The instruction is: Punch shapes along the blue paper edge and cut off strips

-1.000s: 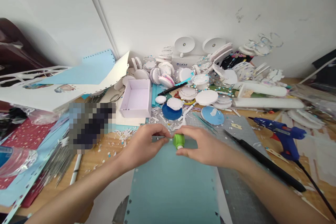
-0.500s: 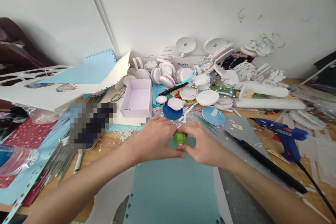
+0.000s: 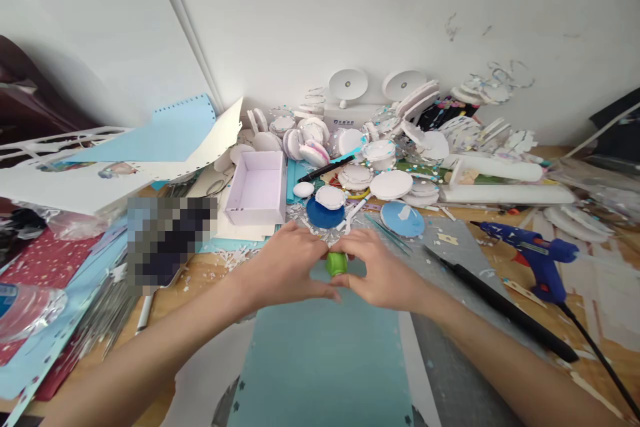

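Note:
A small green craft punch [image 3: 337,264] sits at the far edge of a teal sheet of paper [image 3: 330,353], which has flower-shaped holes along its side edges. My right hand [image 3: 377,270] is closed around the punch, thumb on the near side and fingers on the far side. Just left of it, my left hand [image 3: 287,263] grips the far edge of the sheet, its thumb lying over the paper and its fingertips close against the punch. The underside of the punch and some fingertips are hidden. White paper [image 3: 200,373] lies beneath the teal sheet.
A lilac box [image 3: 256,187] and piles of white foam discs [image 3: 391,184] stand along the wall. On the right, a black-handled knife [image 3: 505,303] and a blue glue gun [image 3: 535,250] lie by the grey cutting mat [image 3: 463,240]. Thin wires [image 3: 107,303] lie left.
The view has shifted slightly, so everything sits a little further left. Both hands keep their places around the punch, which seems tilted a bit differently.

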`<state>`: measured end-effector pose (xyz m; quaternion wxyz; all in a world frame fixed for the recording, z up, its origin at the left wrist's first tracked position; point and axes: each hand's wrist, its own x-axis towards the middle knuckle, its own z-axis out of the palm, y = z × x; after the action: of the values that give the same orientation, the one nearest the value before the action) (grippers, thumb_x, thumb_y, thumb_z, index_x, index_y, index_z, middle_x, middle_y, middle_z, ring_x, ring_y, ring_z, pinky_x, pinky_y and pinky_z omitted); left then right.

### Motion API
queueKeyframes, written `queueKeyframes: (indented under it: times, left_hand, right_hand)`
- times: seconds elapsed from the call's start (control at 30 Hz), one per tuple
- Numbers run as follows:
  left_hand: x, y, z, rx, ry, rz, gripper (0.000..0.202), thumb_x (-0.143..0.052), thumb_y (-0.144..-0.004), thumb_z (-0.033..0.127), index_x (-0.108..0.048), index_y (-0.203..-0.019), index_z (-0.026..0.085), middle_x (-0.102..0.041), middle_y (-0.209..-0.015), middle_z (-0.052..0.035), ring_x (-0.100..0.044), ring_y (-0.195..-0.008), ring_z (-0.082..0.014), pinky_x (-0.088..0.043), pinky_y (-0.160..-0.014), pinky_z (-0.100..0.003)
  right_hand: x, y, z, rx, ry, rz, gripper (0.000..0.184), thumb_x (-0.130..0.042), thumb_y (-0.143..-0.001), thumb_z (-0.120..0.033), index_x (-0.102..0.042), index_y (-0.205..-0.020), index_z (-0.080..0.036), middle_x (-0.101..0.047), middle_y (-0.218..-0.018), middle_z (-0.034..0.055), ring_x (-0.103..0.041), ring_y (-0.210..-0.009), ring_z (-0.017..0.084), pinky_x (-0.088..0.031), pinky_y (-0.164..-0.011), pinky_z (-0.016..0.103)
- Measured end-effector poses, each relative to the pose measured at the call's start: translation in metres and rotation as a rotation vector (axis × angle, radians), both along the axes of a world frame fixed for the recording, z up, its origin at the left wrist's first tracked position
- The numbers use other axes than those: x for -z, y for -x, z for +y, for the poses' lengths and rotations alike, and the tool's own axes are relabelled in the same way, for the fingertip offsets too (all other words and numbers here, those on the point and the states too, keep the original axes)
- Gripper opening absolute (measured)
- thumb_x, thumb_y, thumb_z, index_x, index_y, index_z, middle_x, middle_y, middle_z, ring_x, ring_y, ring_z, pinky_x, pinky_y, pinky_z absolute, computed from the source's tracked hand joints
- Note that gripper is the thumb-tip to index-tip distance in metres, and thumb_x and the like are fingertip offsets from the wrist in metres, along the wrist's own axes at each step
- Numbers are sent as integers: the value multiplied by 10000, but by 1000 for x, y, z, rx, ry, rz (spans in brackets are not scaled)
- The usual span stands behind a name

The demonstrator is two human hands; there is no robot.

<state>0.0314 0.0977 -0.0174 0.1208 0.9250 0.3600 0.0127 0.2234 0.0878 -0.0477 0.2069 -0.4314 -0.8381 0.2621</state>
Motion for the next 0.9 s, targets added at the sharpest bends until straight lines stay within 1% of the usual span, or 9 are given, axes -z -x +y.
queueKeyframes:
  times: [0.1, 0.2, 0.43, 0.63, 0.7, 0.77, 0.8, 0.87, 0.9]
  left_hand:
    - [-2, 6, -1, 8, 12, 52, 239, -647, -838, 399, -623, -751, 178, -643, -689, -9, -618, -719, -212, -401, -722, -328]
    - [-3, 11, -2, -12, 25, 73, 221, -596, -880, 253, -592, -674, 173, -631, -653, -1, -618, -693, -191, -397, -707, -302]
    - [-7, 18, -3, -28, 24, 75, 249, -606, -869, 243, -572, -633, 172, -626, -623, -1, -610, -660, -185, -387, -670, -293]
    - [-8, 22, -1, -27, 18, 69, 263, -593, -872, 235, -567, -617, 177, -621, -615, 5, -605, -645, -177, -387, -660, -290]
    - [-9, 22, -2, -32, 31, 67, 231, -584, -875, 230, -586, -650, 182, -631, -640, 6, -606, -662, -174, -392, -679, -295]
    - [-12, 20, -5, -33, 18, 43, 120, -629, -845, 291, -627, -774, 194, -656, -739, -2, -613, -738, -190, -400, -733, -317]
    - [-14, 17, -7, -34, -4, 31, 175, -671, -807, 361, -634, -855, 196, -662, -807, -15, -610, -790, -209, -401, -761, -336]
    - [-16, 10, -11, -34, -67, 21, 472, -727, -691, 541, -621, -967, 174, -653, -906, -52, -589, -866, -257, -397, -791, -377]
    - [-16, 6, -12, -35, -95, 23, 571, -724, -648, 612, -617, -972, 154, -645, -916, -68, -578, -879, -274, -395, -790, -389]
  right_hand:
    - [-4, -5, 1, -18, 39, 6, 238, -717, -729, -221, -614, -941, -182, -641, -933, 65, -562, -951, 245, -427, -864, 402]
    - [-7, -9, 1, -28, 71, 4, 268, -719, -734, -249, -617, -975, -192, -642, -1020, 74, -549, -1035, 256, -420, -915, 404]
    - [-5, -12, 2, -29, 93, -30, 315, -719, -738, -283, -618, -1026, -204, -629, -1113, 79, -529, -1110, 263, -404, -961, 415]
    - [-6, -9, 0, -60, 8, -15, 216, -721, -727, -202, -614, -916, -204, -645, -957, 48, -558, -977, 235, -426, -868, 392]
    - [-7, -8, -1, -53, -31, -15, 201, -724, -721, -190, -607, -884, -203, -644, -912, 39, -559, -931, 229, -413, -850, 394]
    - [-7, -6, -3, -38, -56, -7, 209, -727, -718, -188, -597, -880, -200, -639, -879, 32, -556, -892, 222, -396, -844, 397]
    - [-8, -5, -4, -33, -63, -1, 211, -726, -718, -185, -590, -879, -198, -633, -862, 27, -553, -871, 217, -389, -839, 396]
    - [-8, -3, -5, -34, -66, 7, 213, -724, -713, -176, -575, -864, -195, -617, -832, 18, -542, -838, 206, -379, -818, 384]
    - [-8, -2, -6, -40, -66, 9, 213, -724, -709, -173, -565, -849, -194, -607, -820, 14, -535, -826, 202, -375, -806, 377]
